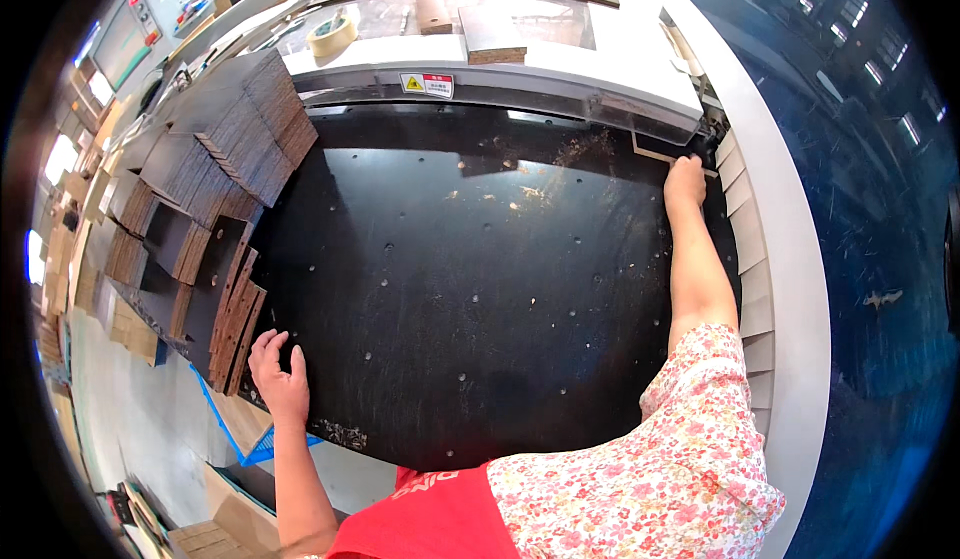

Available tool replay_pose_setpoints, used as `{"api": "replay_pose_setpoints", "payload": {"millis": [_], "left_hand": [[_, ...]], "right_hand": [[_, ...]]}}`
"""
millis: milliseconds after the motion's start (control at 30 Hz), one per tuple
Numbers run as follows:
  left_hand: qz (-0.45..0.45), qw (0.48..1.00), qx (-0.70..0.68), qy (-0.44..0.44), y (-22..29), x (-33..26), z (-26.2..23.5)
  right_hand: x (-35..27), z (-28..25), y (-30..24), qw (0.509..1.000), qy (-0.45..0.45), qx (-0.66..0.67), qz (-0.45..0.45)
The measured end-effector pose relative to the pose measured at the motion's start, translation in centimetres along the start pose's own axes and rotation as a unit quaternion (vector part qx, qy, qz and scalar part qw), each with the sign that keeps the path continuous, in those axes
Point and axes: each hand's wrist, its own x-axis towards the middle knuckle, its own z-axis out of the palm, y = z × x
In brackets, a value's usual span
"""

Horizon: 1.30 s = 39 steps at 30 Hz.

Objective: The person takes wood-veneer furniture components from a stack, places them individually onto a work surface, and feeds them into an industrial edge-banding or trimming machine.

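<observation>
At the far right corner of the black work surface (470, 289), my right hand (686, 183) is closed on the near edge of a dark board (655, 143) with a pale edge. Most of that board is hidden under the machine's grey front beam (540, 96). My left hand (281, 377) is at the near left edge, its fingers and thumb apart and nothing in it. Beside its fingertips stand several narrow brown boards (240, 324) on edge. Taller stacks of dark-faced boards (215, 144) rise beyond them.
A roll of tape (332, 35) and a small block of boards (492, 39) sit on the ledge behind the beam. Wood chips (530, 195) lie scattered on the black surface. A pale guard (770, 259) runs down the right side. A blue crate (232, 421) stands below at left.
</observation>
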Motion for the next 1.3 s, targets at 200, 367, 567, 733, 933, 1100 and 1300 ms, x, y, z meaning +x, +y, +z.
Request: {"api": "replay_pose_setpoints", "payload": {"millis": [200,367,567,733,933,1100,1300], "left_hand": [[-0.026,1.000,-0.004,0.005,0.3,-0.5,-0.2],[-0.017,1.000,-0.011,0.005,-0.3,-0.5,-0.4],[-0.008,1.000,-0.010,0.005,-0.7,-0.7,-0.2],[0.012,1.000,-0.006,0.017,-0.7,-1.0,-0.5],[0.029,0.998,-0.006,0.056,-0.1,-0.2,-0.4],[-0.033,0.999,-0.024,0.033,0.2,-1.1,-0.6],[-0.063,0.997,-0.028,0.031,0.8,-1.3,-0.8]], "right_hand": [[-6.0,-4.3,-8.7,0.981,-0.111,-0.158,0.009],[-5.4,-2.8,-10.2,0.984,-0.107,-0.122,0.078],[-4.4,-1.4,-9.6,0.983,-0.118,-0.104,0.093],[-4.4,-0.7,-10.2,0.983,-0.092,-0.127,0.094],[-3.3,-1.7,-9.4,0.973,-0.156,-0.157,0.059],[-1.6,0.5,-7.7,0.978,-0.126,-0.150,0.077],[-1.7,1.0,-7.2,0.984,-0.122,-0.121,0.042]]}}
